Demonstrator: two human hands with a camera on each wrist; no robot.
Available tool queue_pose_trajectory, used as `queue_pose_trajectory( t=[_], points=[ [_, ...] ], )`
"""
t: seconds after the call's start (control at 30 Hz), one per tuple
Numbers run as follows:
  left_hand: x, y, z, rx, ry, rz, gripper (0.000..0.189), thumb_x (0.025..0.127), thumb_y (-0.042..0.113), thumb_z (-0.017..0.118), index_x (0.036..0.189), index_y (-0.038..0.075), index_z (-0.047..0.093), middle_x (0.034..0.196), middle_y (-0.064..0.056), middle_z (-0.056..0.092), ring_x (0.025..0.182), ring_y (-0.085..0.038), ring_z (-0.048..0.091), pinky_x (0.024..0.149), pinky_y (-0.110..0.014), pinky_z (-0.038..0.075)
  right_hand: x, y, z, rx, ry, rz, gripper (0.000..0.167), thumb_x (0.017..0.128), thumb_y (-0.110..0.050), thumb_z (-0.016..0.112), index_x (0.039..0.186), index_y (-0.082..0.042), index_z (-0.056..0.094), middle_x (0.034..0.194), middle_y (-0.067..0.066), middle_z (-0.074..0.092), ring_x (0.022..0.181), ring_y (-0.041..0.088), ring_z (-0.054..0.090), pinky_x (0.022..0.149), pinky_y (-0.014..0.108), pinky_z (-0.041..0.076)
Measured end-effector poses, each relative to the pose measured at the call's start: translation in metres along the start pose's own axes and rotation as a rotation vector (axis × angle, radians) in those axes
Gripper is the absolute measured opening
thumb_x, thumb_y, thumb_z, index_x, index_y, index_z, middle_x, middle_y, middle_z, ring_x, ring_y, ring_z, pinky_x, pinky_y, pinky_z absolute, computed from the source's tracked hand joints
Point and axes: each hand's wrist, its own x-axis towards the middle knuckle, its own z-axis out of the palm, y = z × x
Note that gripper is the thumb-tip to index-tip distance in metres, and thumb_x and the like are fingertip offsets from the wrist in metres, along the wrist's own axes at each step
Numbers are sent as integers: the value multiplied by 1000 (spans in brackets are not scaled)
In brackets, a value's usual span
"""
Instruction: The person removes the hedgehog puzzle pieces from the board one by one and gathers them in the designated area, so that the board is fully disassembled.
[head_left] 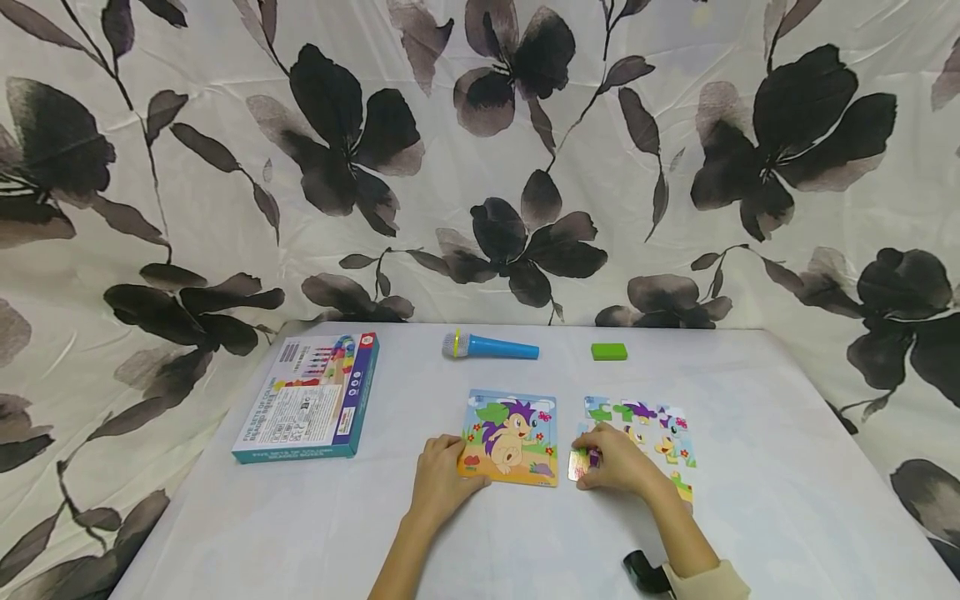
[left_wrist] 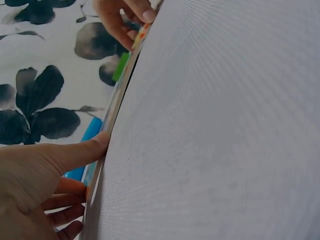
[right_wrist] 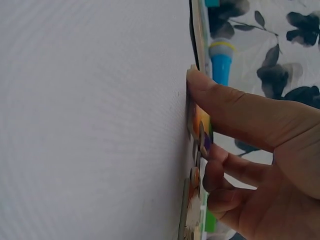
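A square hedgehog puzzle board (head_left: 513, 442) lies flat on the table, its picture whole. My left hand (head_left: 438, 479) holds its lower left corner, thumb on the near edge and fingers along the left side. To the right is a spread of loose jigsaw pieces (head_left: 666, 450) with matching colours. My right hand (head_left: 618, 460) grips a puzzle piece (head_left: 577, 465) at the near left of that spread, thumb at its near edge. In the right wrist view, the fingertips sit beside a purple-marked piece (right_wrist: 206, 144). The hand hides part of the pieces below it.
A blue toy microphone (head_left: 495, 346) lies behind the board, with a green block (head_left: 609, 352) to its right. At the left of the white table (head_left: 300, 533) is a flat boxed set (head_left: 307, 400). A black object (head_left: 645, 573) is beside the right sleeve (head_left: 708, 581).
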Motion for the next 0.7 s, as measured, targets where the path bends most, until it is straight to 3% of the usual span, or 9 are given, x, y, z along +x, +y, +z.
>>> queue_pose_trajectory(
  t=[0.17,0.47,0.7],
  points=[
    [-1,0,1,-1,-2,-2,62,65,30,85,109,-8,65,111,-17,60,102,-31,50,86,-45,44,-1,2,0,-8,3,-38,41,62,-15,87,98,-4,69,98,7,57,84,19,51,77,38,48],
    [0,0,2,-8,-12,-14,61,66,30,85,110,-7,65,111,-16,60,103,-30,49,87,-45,44,-2,3,1,-18,3,-6,41,62,-15,87,99,-3,72,101,8,57,88,21,53,77,38,48],
    [0,0,2,-6,-16,-15,61,66,30,84,110,-7,65,113,-16,60,104,-30,49,87,-45,43,-3,1,0,-59,34,-8,36,61,-16,87,93,-4,74,95,4,59,85,17,52,74,35,47]
  ],
)
